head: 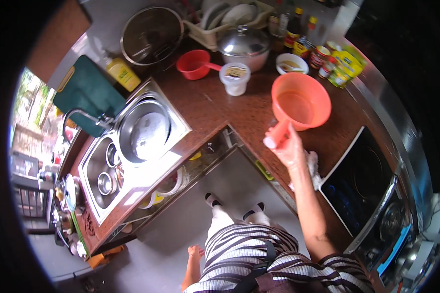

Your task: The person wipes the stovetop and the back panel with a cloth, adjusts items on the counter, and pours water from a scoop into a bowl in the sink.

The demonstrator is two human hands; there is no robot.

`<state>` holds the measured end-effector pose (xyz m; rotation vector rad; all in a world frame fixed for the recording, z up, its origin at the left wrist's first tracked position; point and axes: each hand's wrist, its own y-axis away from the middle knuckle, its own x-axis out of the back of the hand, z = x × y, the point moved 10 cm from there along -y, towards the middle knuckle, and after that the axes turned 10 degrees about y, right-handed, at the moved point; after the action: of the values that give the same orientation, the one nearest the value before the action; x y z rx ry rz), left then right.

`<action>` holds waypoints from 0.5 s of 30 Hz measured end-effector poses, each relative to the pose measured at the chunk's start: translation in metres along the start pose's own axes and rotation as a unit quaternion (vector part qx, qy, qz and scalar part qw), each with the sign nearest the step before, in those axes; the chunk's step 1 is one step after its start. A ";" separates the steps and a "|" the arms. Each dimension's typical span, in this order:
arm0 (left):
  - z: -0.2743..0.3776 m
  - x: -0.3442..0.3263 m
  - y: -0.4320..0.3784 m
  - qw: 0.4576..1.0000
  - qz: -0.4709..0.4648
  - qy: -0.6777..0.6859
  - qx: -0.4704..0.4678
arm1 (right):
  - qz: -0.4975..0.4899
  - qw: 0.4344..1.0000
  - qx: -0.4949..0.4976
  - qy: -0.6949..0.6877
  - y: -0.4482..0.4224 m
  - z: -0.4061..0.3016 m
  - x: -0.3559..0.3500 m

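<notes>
My right hand (290, 148) grips the thick handle of an orange plastic dipper (301, 100), its wide bowl facing up over the brown countertop (205, 97). Whether the bowl holds liquid, I cannot tell. My left hand (196, 251) hangs low beside my striped clothing, away from the counter; its fingers are partly hidden, and no object shows in it. Beyond the dipper stands a white bowl (292, 64) with a spoon and some brownish contents. A lidded white plastic tub (235, 78) is to its left, near a red plastic dipper (193, 65).
At left, a double steel sink (102, 196) holds a large metal basin (145, 130) and small metal bowls. A lidded pot (244, 47), a dish rack (201, 36) and bottles (293, 29) line the back. A cloth (312, 168) lies by the black cooktop (359, 179) at right.
</notes>
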<state>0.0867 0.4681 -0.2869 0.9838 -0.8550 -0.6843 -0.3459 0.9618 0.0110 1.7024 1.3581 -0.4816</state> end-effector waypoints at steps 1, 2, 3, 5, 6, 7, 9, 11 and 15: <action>0.017 -0.003 0.005 0.997 0.034 0.061 -0.033 | 0.014 1.000 -0.001 0.018 -0.002 -0.002 -0.005; 0.041 -0.020 0.011 0.998 -0.012 0.050 -0.041 | -0.015 0.999 -0.003 0.028 -0.010 -0.004 0.002; 0.065 -0.030 0.017 0.997 -0.038 0.037 -0.061 | -0.045 0.998 -0.007 0.038 -0.016 0.000 0.009; 0.108 -0.038 0.038 0.991 -0.068 0.077 -0.089 | 0.011 0.997 0.016 0.068 -0.005 0.000 0.004; 0.131 -0.044 0.045 0.989 -0.087 0.065 -0.103 | 0.006 0.997 0.017 0.081 0.003 -0.004 0.005; 0.148 -0.047 0.040 0.985 -0.125 0.048 -0.110 | -0.002 0.996 0.013 0.093 0.011 -0.007 0.005; 0.180 -0.047 0.037 0.981 -0.146 0.034 -0.123 | 0.030 0.992 -0.042 0.112 0.043 -0.006 -0.004; 0.195 -0.037 0.017 0.980 -0.167 0.037 -0.100 | 0.058 0.984 -0.102 0.136 0.075 0.006 -0.002; 0.210 0.003 -0.017 0.990 -0.113 0.027 -0.075 | 0.065 0.963 -0.106 0.239 0.120 0.015 -0.042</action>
<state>-0.0939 0.3700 -0.2401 0.9675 -0.6400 -0.8980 -0.2459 0.9234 0.0815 1.7763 1.5528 0.1619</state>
